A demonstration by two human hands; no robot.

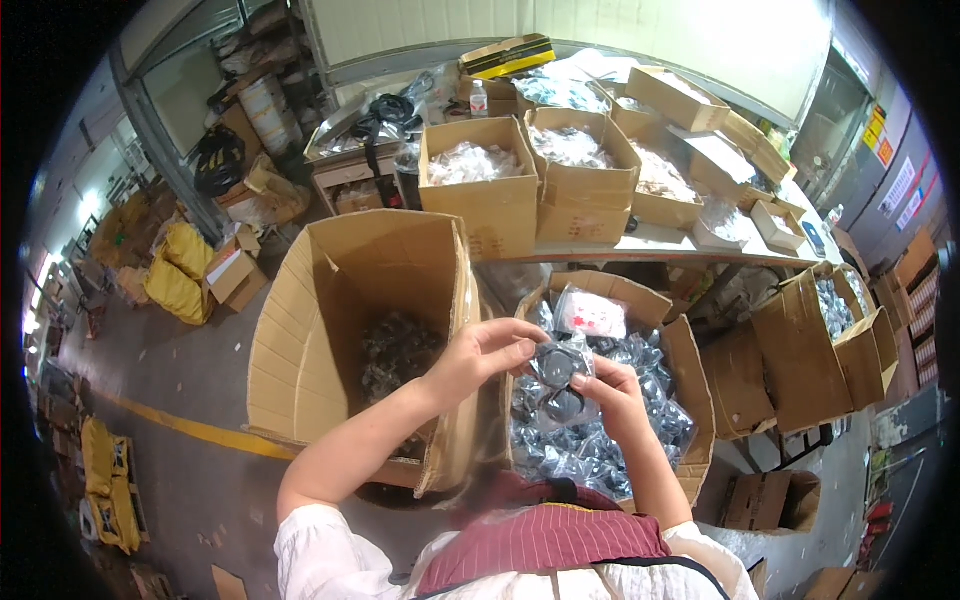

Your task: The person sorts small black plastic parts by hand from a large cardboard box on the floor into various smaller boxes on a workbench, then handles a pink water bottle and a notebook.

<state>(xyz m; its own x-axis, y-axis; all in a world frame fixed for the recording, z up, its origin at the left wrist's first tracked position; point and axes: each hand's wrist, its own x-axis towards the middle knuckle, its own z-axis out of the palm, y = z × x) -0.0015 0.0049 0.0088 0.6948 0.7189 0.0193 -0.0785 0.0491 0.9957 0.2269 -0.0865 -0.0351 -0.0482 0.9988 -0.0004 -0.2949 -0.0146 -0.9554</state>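
Observation:
Both my hands hold a small clear plastic bag with dark round parts [558,374] above an open carton. My left hand [478,356] reaches from the left, its thumb and fingertips closed at the bag's upper left edge. My right hand [612,392] pinches the bag's right side, thumb on top. Beneath them the cardboard carton [697,395] is filled with many similar bagged dark parts [560,450]. A white packet with red marks [592,314] lies on top of that heap. Left of it stands a taller open carton [290,340], with more dark bagged parts [400,350] at its bottom.
A table [655,243] beyond the cartons bears several open boxes of small bagged parts, among them one carton [478,215], and a water bottle [478,99]. More open cartons [800,345] stand at the right. Yellow sacks [180,275] lie on the floor at the left.

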